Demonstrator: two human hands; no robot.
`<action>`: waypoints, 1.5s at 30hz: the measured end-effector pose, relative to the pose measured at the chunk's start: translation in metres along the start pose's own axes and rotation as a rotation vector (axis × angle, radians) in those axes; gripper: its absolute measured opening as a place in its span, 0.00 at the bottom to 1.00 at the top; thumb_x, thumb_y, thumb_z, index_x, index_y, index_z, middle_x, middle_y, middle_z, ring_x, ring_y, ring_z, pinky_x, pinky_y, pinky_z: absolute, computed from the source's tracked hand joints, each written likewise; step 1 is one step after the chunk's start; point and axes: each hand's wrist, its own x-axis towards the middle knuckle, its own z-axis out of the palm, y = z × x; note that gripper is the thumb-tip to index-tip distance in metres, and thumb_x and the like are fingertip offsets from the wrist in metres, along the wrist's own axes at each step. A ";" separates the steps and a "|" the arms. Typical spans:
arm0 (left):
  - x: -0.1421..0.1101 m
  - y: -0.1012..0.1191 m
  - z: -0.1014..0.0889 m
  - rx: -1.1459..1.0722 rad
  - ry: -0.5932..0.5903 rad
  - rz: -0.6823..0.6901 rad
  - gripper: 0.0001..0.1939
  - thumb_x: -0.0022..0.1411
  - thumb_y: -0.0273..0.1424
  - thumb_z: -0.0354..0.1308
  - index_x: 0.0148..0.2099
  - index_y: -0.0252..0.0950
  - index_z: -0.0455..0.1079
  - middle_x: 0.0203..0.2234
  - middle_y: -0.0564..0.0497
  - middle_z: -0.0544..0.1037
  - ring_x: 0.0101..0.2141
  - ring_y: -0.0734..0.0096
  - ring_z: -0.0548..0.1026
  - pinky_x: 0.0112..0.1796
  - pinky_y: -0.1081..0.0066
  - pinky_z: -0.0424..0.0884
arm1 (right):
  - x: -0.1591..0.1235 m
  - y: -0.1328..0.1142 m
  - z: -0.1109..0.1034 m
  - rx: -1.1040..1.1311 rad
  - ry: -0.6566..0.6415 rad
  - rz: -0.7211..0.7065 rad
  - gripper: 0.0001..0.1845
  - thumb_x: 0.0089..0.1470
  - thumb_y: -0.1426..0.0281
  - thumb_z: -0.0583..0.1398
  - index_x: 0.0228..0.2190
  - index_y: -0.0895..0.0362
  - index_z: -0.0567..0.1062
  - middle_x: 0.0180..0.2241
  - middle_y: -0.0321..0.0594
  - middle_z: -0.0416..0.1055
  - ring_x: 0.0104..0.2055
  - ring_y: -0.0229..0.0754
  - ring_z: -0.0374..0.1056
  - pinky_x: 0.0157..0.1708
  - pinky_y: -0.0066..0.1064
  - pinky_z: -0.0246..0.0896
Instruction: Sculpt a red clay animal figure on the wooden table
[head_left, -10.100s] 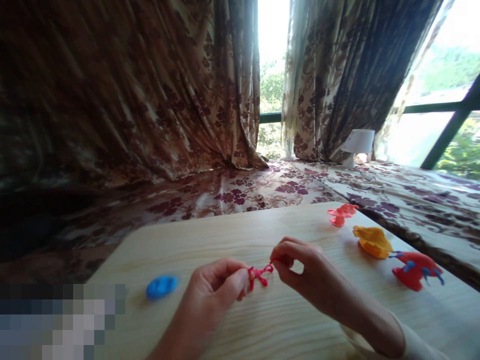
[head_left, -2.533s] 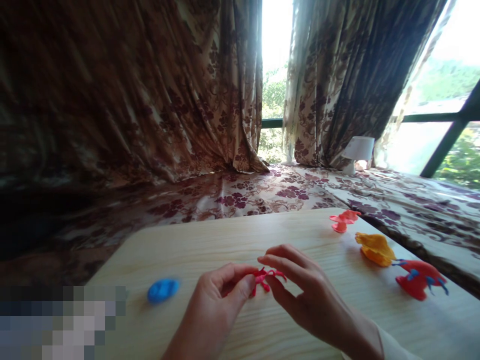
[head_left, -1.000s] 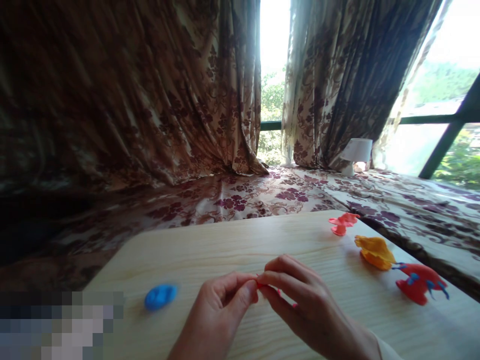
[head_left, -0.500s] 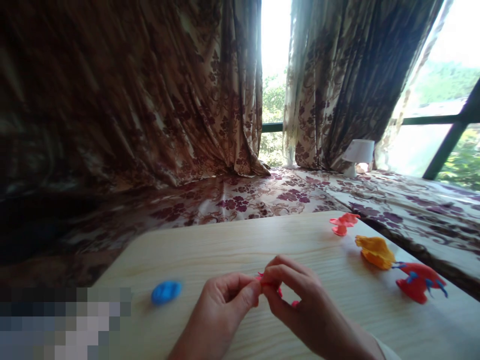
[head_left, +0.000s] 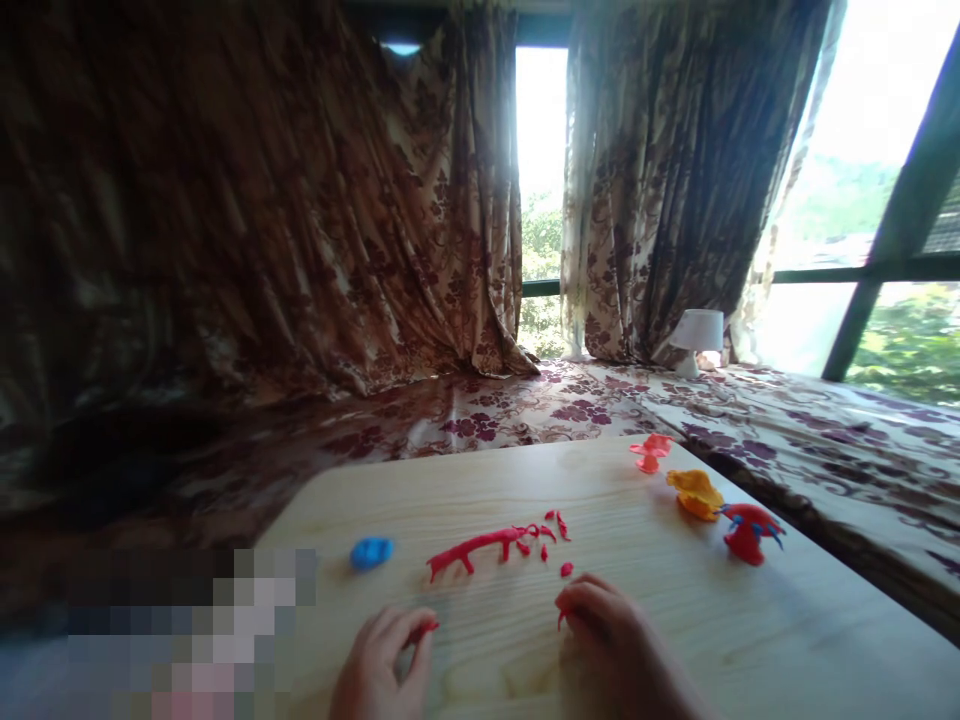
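My left hand (head_left: 386, 660) is closed, pinching a tiny bit of red modelling clay (head_left: 430, 627) between thumb and fingertips. To its right, my right hand (head_left: 604, 635) pinches another thin red clay piece (head_left: 561, 620), whose tip pokes out below the fingers. Just beyond both hands lies a long red clay figure (head_left: 476, 547) with short leg-like stubs. Several small red clay bits (head_left: 544, 552) are scattered at its right end, and a rounder red lump (head_left: 566, 569) sits close to my right fingertips.
A flattened blue clay piece (head_left: 371, 553) lies at the table's left. Along the right edge stand a pink clay figure (head_left: 651, 453), a yellow one (head_left: 696, 494) and a red one with blue strands (head_left: 750, 532). A white lamp (head_left: 697, 335) stands beyond the table (head_left: 420, 480).
My hands have parted and drawn nearer to me, each with red clay in its fingers. The long red figure and scattered bits, hidden behind them before, now show. The view has tilted up.
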 end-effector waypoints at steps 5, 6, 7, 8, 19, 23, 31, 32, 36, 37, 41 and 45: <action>0.003 -0.002 -0.003 0.253 -0.050 0.136 0.15 0.54 0.29 0.50 0.38 0.36 0.77 0.30 0.45 0.77 0.35 0.58 0.74 0.39 0.60 0.71 | -0.006 -0.021 0.006 -0.127 -0.057 -0.112 0.18 0.52 0.80 0.52 0.38 0.55 0.77 0.36 0.44 0.74 0.40 0.44 0.69 0.40 0.34 0.65; 0.003 0.000 -0.003 0.250 -0.041 0.135 0.16 0.54 0.29 0.49 0.39 0.35 0.77 0.31 0.44 0.77 0.35 0.58 0.74 0.39 0.60 0.71 | -0.007 -0.023 0.006 -0.148 -0.054 -0.115 0.19 0.51 0.80 0.52 0.41 0.56 0.76 0.38 0.44 0.74 0.41 0.44 0.69 0.42 0.35 0.65; 0.002 0.002 -0.003 0.234 -0.033 0.132 0.17 0.54 0.29 0.49 0.41 0.34 0.77 0.32 0.43 0.77 0.36 0.57 0.74 0.41 0.59 0.71 | -0.008 -0.024 0.005 -0.165 -0.049 -0.105 0.20 0.51 0.81 0.52 0.43 0.56 0.75 0.40 0.45 0.74 0.43 0.45 0.69 0.43 0.36 0.64; 0.001 0.003 -0.003 0.220 -0.027 0.127 0.17 0.53 0.29 0.49 0.41 0.33 0.76 0.32 0.43 0.77 0.37 0.57 0.73 0.41 0.59 0.70 | -0.009 -0.024 0.004 -0.179 -0.046 -0.089 0.21 0.51 0.81 0.51 0.44 0.57 0.74 0.41 0.45 0.74 0.44 0.45 0.69 0.45 0.36 0.64; 0.005 -0.001 -0.007 0.063 0.045 0.050 0.17 0.52 0.32 0.47 0.36 0.34 0.76 0.34 0.44 0.79 0.39 0.60 0.75 0.44 0.62 0.71 | -0.003 -0.037 0.010 -0.285 -0.050 -0.008 0.11 0.53 0.74 0.55 0.35 0.57 0.78 0.35 0.42 0.72 0.39 0.43 0.67 0.40 0.33 0.60; 0.006 -0.001 -0.008 -0.005 0.068 0.056 0.16 0.51 0.34 0.49 0.34 0.34 0.76 0.32 0.44 0.80 0.38 0.59 0.76 0.43 0.62 0.72 | -0.003 -0.040 0.012 -0.274 -0.014 0.000 0.09 0.52 0.76 0.56 0.25 0.58 0.76 0.29 0.39 0.71 0.33 0.41 0.67 0.35 0.30 0.60; 0.008 -0.003 -0.008 -0.096 0.069 0.045 0.15 0.49 0.38 0.52 0.31 0.35 0.77 0.31 0.44 0.80 0.37 0.58 0.77 0.42 0.61 0.72 | -0.027 -0.025 -0.007 -0.173 0.063 0.005 0.13 0.51 0.79 0.52 0.33 0.60 0.76 0.27 0.39 0.73 0.28 0.39 0.69 0.29 0.28 0.63; 0.008 -0.004 -0.008 -0.102 0.065 0.043 0.16 0.50 0.38 0.52 0.31 0.35 0.77 0.31 0.44 0.80 0.37 0.57 0.77 0.42 0.61 0.72 | -0.027 -0.024 -0.007 -0.164 0.060 -0.008 0.15 0.51 0.80 0.52 0.35 0.59 0.76 0.30 0.40 0.74 0.30 0.39 0.70 0.30 0.27 0.63; 0.009 -0.008 -0.007 -0.115 0.067 0.037 0.16 0.48 0.40 0.51 0.30 0.36 0.77 0.30 0.43 0.80 0.35 0.56 0.77 0.41 0.60 0.72 | -0.018 -0.027 0.001 -0.161 0.041 -0.037 0.16 0.47 0.83 0.53 0.29 0.59 0.79 0.31 0.41 0.75 0.32 0.38 0.71 0.33 0.26 0.64; 0.009 -0.009 -0.007 -0.116 0.066 0.037 0.16 0.48 0.40 0.52 0.29 0.36 0.77 0.30 0.43 0.80 0.35 0.56 0.77 0.41 0.60 0.72 | -0.016 -0.028 0.004 -0.171 0.042 -0.035 0.16 0.47 0.83 0.53 0.28 0.58 0.79 0.30 0.41 0.75 0.32 0.39 0.71 0.33 0.27 0.64; 0.008 -0.011 -0.007 -0.116 0.048 0.050 0.17 0.48 0.42 0.52 0.29 0.37 0.77 0.30 0.44 0.80 0.35 0.56 0.77 0.42 0.60 0.72 | -0.019 -0.032 0.007 -0.241 0.060 -0.026 0.12 0.50 0.78 0.56 0.28 0.55 0.79 0.30 0.39 0.77 0.37 0.45 0.69 0.40 0.35 0.62; 0.006 -0.012 -0.007 -0.111 0.040 0.049 0.17 0.48 0.42 0.51 0.29 0.37 0.77 0.30 0.43 0.80 0.36 0.56 0.76 0.43 0.58 0.71 | -0.034 -0.035 -0.001 -0.314 0.072 -0.036 0.12 0.54 0.75 0.56 0.27 0.51 0.79 0.34 0.38 0.75 0.43 0.47 0.65 0.44 0.38 0.58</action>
